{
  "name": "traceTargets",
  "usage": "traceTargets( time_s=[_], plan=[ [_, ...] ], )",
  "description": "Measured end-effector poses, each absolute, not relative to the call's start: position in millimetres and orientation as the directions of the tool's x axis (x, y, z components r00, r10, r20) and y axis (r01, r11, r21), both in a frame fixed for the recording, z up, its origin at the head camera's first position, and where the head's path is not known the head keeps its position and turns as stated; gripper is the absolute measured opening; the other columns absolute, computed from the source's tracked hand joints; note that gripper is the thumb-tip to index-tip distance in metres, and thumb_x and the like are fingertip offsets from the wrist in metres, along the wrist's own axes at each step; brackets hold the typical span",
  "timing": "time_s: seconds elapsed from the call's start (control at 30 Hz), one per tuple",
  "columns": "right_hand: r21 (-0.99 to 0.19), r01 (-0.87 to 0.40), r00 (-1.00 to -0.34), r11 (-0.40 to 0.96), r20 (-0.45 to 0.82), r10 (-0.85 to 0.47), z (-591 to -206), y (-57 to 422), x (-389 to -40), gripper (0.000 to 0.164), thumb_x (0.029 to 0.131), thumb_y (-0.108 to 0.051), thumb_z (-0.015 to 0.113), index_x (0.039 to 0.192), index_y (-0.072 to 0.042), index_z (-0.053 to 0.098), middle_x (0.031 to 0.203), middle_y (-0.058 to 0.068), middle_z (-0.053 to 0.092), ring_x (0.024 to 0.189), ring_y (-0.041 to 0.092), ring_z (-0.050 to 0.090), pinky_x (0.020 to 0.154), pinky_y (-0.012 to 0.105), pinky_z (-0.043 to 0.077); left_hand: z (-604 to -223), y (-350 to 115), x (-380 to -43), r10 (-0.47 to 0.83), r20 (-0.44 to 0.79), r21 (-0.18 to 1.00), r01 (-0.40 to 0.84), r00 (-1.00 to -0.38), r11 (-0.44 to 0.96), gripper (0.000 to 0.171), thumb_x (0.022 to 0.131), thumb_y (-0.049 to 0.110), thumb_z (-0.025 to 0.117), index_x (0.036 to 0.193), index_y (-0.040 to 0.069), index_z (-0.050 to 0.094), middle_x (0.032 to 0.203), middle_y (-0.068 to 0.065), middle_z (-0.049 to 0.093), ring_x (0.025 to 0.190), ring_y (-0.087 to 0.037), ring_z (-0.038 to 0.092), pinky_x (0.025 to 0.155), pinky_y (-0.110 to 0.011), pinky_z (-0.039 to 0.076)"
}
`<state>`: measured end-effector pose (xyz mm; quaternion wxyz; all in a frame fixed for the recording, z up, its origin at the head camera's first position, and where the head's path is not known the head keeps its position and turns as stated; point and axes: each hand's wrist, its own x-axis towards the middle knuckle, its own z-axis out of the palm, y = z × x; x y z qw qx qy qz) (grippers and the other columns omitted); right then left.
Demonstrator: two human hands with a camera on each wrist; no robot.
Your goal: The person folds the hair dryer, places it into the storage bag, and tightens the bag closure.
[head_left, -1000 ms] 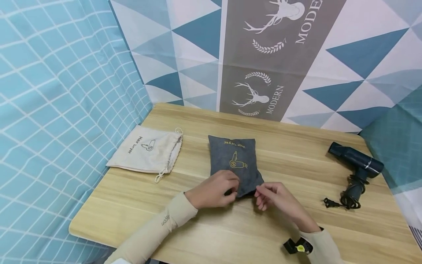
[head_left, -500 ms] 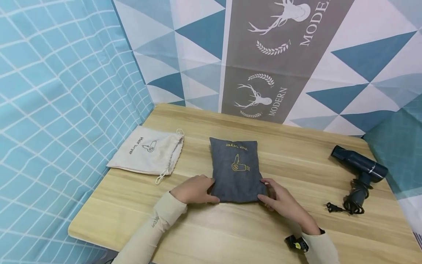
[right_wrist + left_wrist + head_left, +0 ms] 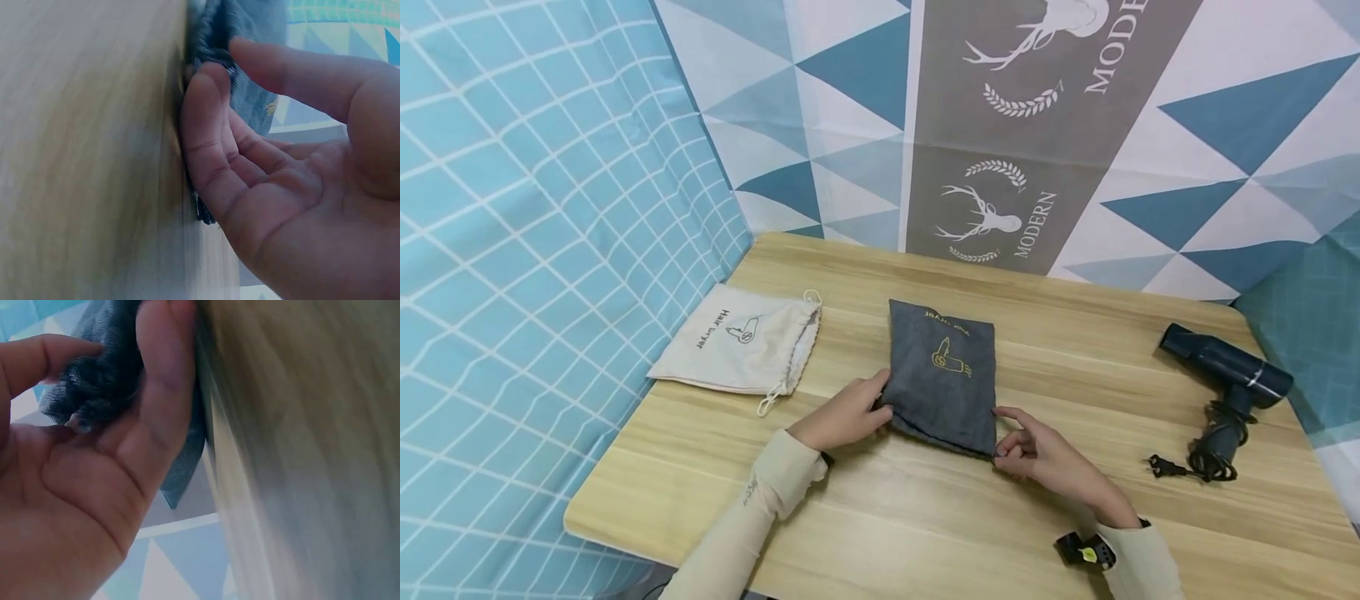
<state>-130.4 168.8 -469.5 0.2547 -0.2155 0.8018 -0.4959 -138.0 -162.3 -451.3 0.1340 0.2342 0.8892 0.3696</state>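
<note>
A dark grey cloth pouch (image 3: 951, 396) with a yellow hair dryer drawing and lettering lies in the middle of the table, its opening edge toward me. At its near left corner my left hand (image 3: 842, 415) holds the cloth between thumb and fingers; bunched grey fabric (image 3: 112, 369) shows there in the left wrist view. My right hand (image 3: 1052, 458) pinches the near right corner. The right wrist view shows the pouch's hem (image 3: 215, 37) at the thumb and fingertips. The inside of the pouch is hidden.
A cream drawstring pouch (image 3: 733, 337) printed "Hair Dryer" lies at the left of the wooden table (image 3: 887, 533). On the right lies a dark hair dryer (image 3: 1225, 362) with its cord (image 3: 1213, 458) wound around the handle. Patterned cloth hangs behind and at the left.
My hands have moved apart to the grey pouch's two near corners. Its near edge, earlier bent and partly covered, now lies spread out, and the pouch has turned slightly.
</note>
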Motion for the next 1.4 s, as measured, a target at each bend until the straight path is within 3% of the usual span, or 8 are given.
traceTargets(
  time_s=[0.1, 0.2, 0.33, 0.43, 0.57, 0.73, 0.93, 1.4],
  plan=[
    [-0.910, -0.062, -0.768, 0.410, -0.219, -0.602, -470, 168, -129, 0.066, 0.081, -0.018, 0.066, 0.134, -0.009, 0.028, 0.091, 0.012, 0.059, 0.076, 0.018, 0.055, 0.063, 0.026, 0.048, -450, -164, -140, 0.533, -0.072, 0.779, 0.286, -0.843, 0.558, 0.047, 0.094, 0.017, 0.042, 0.137, 0.011, 0.026, 0.075, -0.009, 0.065, 0.056, -0.013, 0.062, 0.060, -0.026, 0.050],
    [-0.896, -0.072, -0.782, 0.438, -0.222, -0.583, -470, 166, -128, 0.053, 0.081, -0.023, 0.066, 0.122, -0.006, 0.037, 0.087, 0.010, 0.056, 0.070, 0.015, 0.052, 0.059, 0.025, 0.045, -450, -165, -142, 0.531, -0.042, 0.751, 0.323, -0.846, 0.575, 0.037, 0.094, 0.022, 0.046, 0.128, 0.016, 0.035, 0.077, -0.001, 0.062, 0.060, -0.007, 0.059, 0.062, -0.024, 0.048],
    [-0.849, -0.189, -0.792, 0.493, -0.164, -0.588, -471, 161, -124, 0.025, 0.083, -0.031, 0.062, 0.092, -0.009, 0.052, 0.073, 0.004, 0.050, 0.058, 0.009, 0.045, 0.051, 0.023, 0.040, -449, -167, -144, 0.498, -0.021, 0.654, 0.365, -0.867, 0.663, 0.028, 0.091, 0.039, 0.048, 0.110, 0.018, 0.045, 0.079, 0.006, 0.055, 0.067, -0.004, 0.051, 0.063, -0.023, 0.044],
    [-0.818, -0.278, -0.777, 0.504, -0.116, -0.618, -471, 159, -122, 0.023, 0.086, -0.033, 0.058, 0.074, -0.014, 0.057, 0.066, 0.000, 0.047, 0.055, 0.006, 0.042, 0.049, 0.021, 0.038, -447, -173, -145, 0.497, -0.065, 0.637, 0.347, -0.865, 0.688, 0.029, 0.089, 0.046, 0.048, 0.087, 0.017, 0.052, 0.062, 0.005, 0.049, 0.051, -0.006, 0.044, 0.050, -0.023, 0.040],
    [-0.820, -0.296, -0.751, 0.489, -0.117, -0.650, -472, 162, -123, 0.025, 0.090, -0.032, 0.052, 0.073, -0.018, 0.063, 0.069, 0.001, 0.052, 0.058, 0.005, 0.043, 0.052, 0.022, 0.040, -441, -187, -146, 0.539, -0.106, 0.662, 0.346, -0.835, 0.666, 0.041, 0.087, 0.047, 0.050, 0.065, 0.014, 0.057, 0.051, 0.004, 0.047, 0.041, -0.005, 0.036, 0.043, -0.022, 0.034],
    [-0.867, -0.285, -0.693, 0.408, -0.108, -0.713, -474, 168, -127, 0.029, 0.094, -0.028, 0.046, 0.075, -0.010, 0.059, 0.065, 0.010, 0.050, 0.055, 0.005, 0.040, 0.050, 0.024, 0.039, -437, -197, -145, 0.585, -0.100, 0.702, 0.359, -0.805, 0.615, 0.040, 0.089, 0.044, 0.050, 0.067, 0.013, 0.064, 0.054, 0.002, 0.053, 0.041, -0.004, 0.031, 0.043, -0.021, 0.032],
    [-0.906, -0.246, -0.640, 0.344, -0.115, -0.760, -473, 174, -131, 0.030, 0.096, -0.026, 0.041, 0.079, -0.005, 0.055, 0.065, 0.018, 0.046, 0.051, 0.004, 0.037, 0.046, 0.024, 0.037, -437, -200, -147, 0.612, -0.068, 0.718, 0.387, -0.788, 0.578, 0.038, 0.090, 0.037, 0.051, 0.068, 0.007, 0.059, 0.053, 0.009, 0.038, 0.044, -0.005, 0.030, 0.046, -0.021, 0.032],
    [-0.930, -0.219, -0.612, 0.296, -0.105, -0.784, -477, 176, -133, 0.029, 0.097, -0.018, 0.039, 0.080, -0.002, 0.056, 0.059, 0.014, 0.037, 0.045, 0.009, 0.030, 0.042, 0.026, 0.033, -440, -206, -147, 0.642, -0.084, 0.731, 0.391, -0.762, 0.560, 0.029, 0.092, 0.028, 0.050, 0.073, 0.010, 0.063, 0.067, -0.006, 0.058, 0.050, -0.005, 0.037, 0.048, -0.022, 0.034]
  ],
)
